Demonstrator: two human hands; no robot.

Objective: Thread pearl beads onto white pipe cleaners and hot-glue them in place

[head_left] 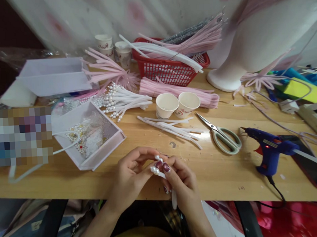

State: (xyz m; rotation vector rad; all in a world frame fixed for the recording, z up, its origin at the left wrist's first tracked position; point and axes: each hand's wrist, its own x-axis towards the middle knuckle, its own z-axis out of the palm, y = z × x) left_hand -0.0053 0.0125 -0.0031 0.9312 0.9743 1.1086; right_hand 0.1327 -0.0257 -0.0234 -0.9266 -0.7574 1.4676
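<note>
At the table's front edge, my left hand and my right hand meet, both closed. Between their fingertips are white pipe cleaners tipped with pearl beads. A stem hangs down below my right hand. The fingers hide how the stems are joined. Just beyond my hands lie loose white pipe cleaners without beads. A bundle of pearl-tipped white pipe cleaners rests farther back. On the left, a white box holds loose pearls and small beads.
Scissors and a blue glue gun with a lit red light lie right, near a dark phone. Two paper cups stand before pink pipe cleaners. Behind are a red basket and a white mannequin head.
</note>
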